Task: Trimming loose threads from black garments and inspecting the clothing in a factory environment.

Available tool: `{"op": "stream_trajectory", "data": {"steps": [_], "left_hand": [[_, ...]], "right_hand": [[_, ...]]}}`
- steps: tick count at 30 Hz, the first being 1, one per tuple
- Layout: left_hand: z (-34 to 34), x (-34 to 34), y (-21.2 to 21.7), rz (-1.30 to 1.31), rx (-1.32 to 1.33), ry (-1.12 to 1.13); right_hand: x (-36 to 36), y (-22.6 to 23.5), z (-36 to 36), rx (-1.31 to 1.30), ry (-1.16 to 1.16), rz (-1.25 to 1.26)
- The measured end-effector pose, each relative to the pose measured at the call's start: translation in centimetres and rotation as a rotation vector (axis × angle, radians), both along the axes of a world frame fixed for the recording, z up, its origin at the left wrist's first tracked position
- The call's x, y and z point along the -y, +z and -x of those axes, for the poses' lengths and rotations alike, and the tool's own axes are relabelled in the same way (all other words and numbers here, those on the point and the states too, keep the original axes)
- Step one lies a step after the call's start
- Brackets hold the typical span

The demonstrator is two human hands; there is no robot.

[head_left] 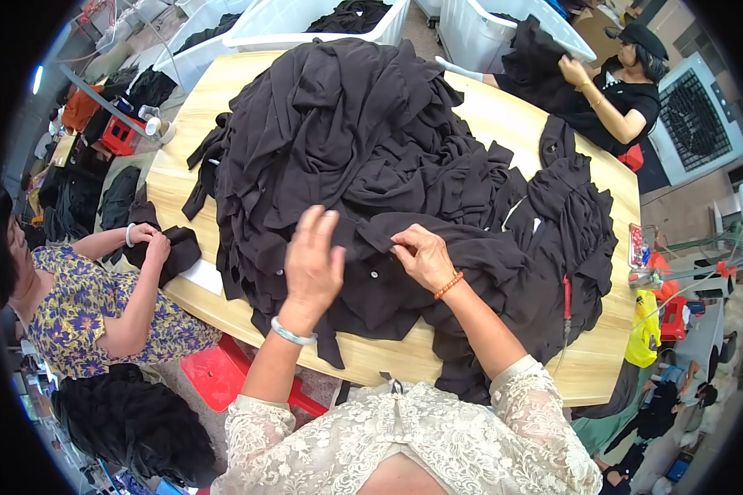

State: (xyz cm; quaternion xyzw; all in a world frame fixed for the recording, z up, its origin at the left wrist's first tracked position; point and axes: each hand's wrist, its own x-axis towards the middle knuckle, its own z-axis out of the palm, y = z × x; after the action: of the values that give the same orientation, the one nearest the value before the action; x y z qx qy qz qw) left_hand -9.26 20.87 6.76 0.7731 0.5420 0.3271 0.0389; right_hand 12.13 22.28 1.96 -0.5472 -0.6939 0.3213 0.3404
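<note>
A large heap of black garments covers much of the table in front of me. My right hand pinches the edge of a black garment at the near side of the heap. Small pale buttons show on this cloth, one of them just below the pinched edge. My left hand, slightly blurred, is raised over the same garment with its fingers stretched out, holding nothing. Whether its palm touches the cloth I cannot tell. A slim red-handled tool lies on the dark cloth to the right.
The wooden table has a curved near edge. A person at left handles dark cloth; another at far right lifts a black garment. White bins stand beyond the table. A red stool and black bundle sit at lower left.
</note>
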Motion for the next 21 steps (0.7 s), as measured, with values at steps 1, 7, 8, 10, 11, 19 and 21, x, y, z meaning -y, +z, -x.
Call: {"op": "stream_trajectory", "data": {"steps": [1, 7, 8, 10, 11, 19, 21], "left_hand": [[-1.7, 0.4, 0.6, 0.189, 0.188, -0.135], [-3.2, 0.6, -2.3, 0.36, 0.352, -0.367], [-3.2, 0.8, -2.5, 0.358, 0.346, -0.332], [-3.3, 1.2, -1.7, 0.299, 0.31, -0.243], [-3.2, 1.4, -0.9, 0.292, 0.249, -0.217], [-1.4, 1.1, 1.2, 1.083, 0.79, -0.495], [-2.1, 1.7, 1.5, 1.09, 0.77, -0.464]], "right_hand": [[0.4, 0.4, -0.4, 0.001, 0.025, -0.042], [2.4, 2.6, -0.5, -0.033, 0.151, -0.184], [2.7, 2.7, -0.8, -0.028, 0.142, -0.184], [3.3, 3.5, -1.0, -0.231, 0.133, 0.123], [3.4, 4.5, -1.1, -0.324, 0.125, 0.317], [3.2, 5.2, -2.9, -0.632, 0.284, 0.676], [3.6, 5.0, -3.1, -0.603, 0.36, 0.699]]}}
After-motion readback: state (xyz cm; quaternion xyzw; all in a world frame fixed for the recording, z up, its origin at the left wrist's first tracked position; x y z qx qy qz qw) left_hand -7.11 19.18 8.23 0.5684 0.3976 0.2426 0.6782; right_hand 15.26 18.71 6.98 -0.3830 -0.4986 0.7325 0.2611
